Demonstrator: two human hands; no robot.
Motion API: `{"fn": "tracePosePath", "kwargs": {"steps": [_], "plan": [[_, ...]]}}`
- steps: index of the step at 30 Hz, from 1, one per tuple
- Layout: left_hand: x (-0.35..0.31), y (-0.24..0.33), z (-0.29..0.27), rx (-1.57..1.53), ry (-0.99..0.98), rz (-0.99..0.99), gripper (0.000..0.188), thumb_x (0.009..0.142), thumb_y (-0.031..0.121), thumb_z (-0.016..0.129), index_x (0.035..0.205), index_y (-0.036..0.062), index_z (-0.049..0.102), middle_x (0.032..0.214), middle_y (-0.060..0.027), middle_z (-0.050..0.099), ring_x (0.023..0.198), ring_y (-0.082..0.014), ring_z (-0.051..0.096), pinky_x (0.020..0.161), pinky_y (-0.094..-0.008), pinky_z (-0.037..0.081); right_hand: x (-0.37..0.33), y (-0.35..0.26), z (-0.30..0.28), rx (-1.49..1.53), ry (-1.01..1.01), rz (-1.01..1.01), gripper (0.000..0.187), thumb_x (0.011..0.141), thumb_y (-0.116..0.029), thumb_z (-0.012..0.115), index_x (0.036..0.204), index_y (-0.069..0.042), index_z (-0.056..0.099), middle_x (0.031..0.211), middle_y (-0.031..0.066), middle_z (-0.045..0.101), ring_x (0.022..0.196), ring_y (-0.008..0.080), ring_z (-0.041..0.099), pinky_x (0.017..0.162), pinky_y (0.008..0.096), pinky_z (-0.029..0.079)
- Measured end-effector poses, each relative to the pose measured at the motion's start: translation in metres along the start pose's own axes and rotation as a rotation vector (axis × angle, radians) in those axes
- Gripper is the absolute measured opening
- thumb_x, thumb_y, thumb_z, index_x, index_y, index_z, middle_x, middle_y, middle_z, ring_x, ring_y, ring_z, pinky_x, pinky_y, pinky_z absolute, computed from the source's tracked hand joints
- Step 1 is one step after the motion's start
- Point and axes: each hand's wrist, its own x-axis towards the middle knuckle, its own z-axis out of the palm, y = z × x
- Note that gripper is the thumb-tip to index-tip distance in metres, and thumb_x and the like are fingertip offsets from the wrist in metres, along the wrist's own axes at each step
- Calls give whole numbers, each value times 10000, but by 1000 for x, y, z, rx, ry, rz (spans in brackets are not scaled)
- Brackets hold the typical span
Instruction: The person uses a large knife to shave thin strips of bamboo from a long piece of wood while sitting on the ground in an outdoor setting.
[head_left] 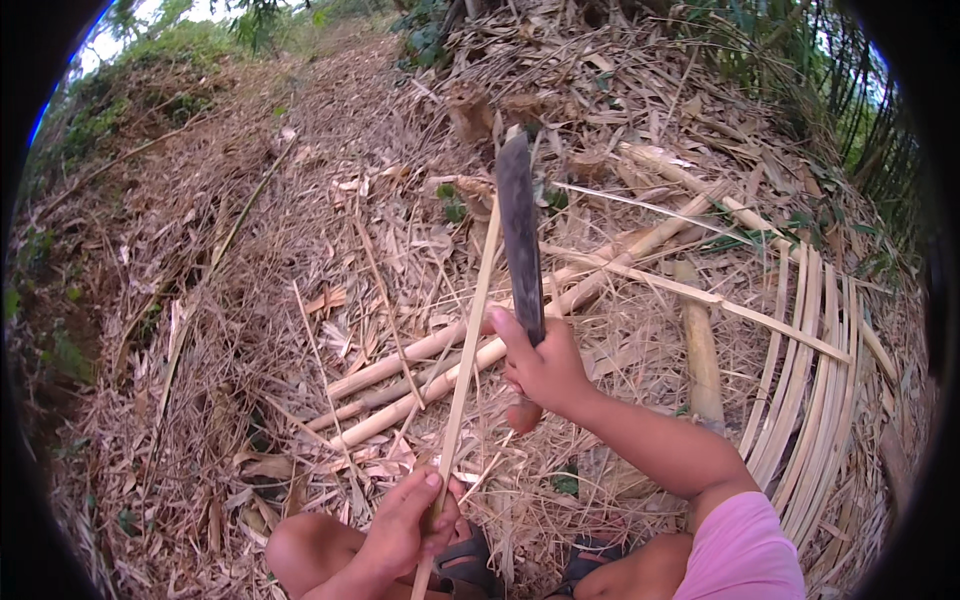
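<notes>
My left hand (408,522), low in the view between my knees, is closed round a long pale bamboo strip (466,375). The strip slants up and away, its far end near the blade of a machete. My right hand (545,370) grips the machete (520,225) by its handle, whose rounded wooden end shows below the fist. The dark, wide blade points up and away, just right of the strip. Whether blade and strip touch, I cannot tell.
Several bamboo poles (420,405) lie crosswise ahead of me. A row of split bamboo strips (805,370) lies at the right, beside a short thick pole (700,350). Cut stumps (470,112) stand farther off. Dry leaves cover the ground; my sandalled feet (468,560) are close below.
</notes>
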Motion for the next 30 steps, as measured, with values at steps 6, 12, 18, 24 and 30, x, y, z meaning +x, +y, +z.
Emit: {"fn": "tracePosePath", "kwargs": {"steps": [6, 12, 18, 24, 30], "plan": [[13, 18, 3, -31, 12, 102, 234, 1024, 211, 364, 1059, 28, 506, 693, -49, 485, 417, -98, 381, 401, -239, 374, -43, 25, 19, -481, -252, -432, 685, 906, -666, 419, 716, -35, 604, 563, 83, 519, 503, 236, 568, 468, 348, 396], [12, 5, -9, 2, 62, 57, 213, 1025, 274, 402, 1105, 87, 467, 665, -12, 438, 404, -82, 343, 386, -230, 330, -48, 28, 35, -755, -221, -813, 694, 839, -723, 469, 649, -61, 552, 602, 80, 542, 512, 263, 586, 549, 355, 431], [9, -3, -4, 13, 44, 201, 203, 1026, 306, 409, 1040, 106, 442, 635, 31, 398, 408, -46, 319, 374, -210, 264, -48, 21, 38, -834, -254, -957, 718, 801, -760, 469, 649, -63, 556, 578, 78, 546, 476, 235, 584, 589, 320, 467], [9, -1, 5, 80, 152, 132, 251, 1010, 321, 447, 893, 99, 458, 587, 19, 356, 401, -71, 283, 373, -243, 192, -36, 27, 32, -864, -190, -1017, 728, 807, -773, 434, 634, -73, 532, 545, 67, 511, 466, 221, 575, 557, 304, 461], [13, -9, -6, 176, 147, 114, 234, 1039, 258, 390, 917, 67, 449, 599, 2, 398, 430, -80, 347, 389, -238, 276, -23, 30, 23, -881, -131, -1045, 700, 841, -742, 420, 624, -84, 525, 545, 69, 506, 461, 222, 567, 537, 317, 460]]}}
